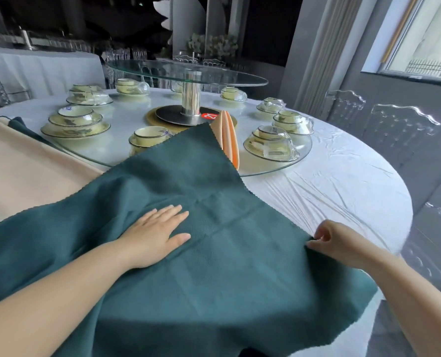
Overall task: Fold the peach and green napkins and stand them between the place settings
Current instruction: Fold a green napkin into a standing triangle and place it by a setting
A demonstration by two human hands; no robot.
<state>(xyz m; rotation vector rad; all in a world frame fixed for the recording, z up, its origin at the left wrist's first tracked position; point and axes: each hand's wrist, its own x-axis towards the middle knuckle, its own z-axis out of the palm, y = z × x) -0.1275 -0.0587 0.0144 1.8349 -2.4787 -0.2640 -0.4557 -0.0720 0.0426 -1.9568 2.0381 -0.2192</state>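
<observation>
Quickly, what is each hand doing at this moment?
Left hand: open, pressing flat on the green napkin.
Right hand: closed, pinching the right edge of the green napkin.

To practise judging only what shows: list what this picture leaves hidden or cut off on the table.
Head view: the folded peach napkin's base, hidden behind the green napkin.
Head view: the nearest bowl's lower part, behind the same napkin.
Head view: the peach stack, cut off by the left edge.
Head view: the red tag's number, partly behind the napkins.
</observation>
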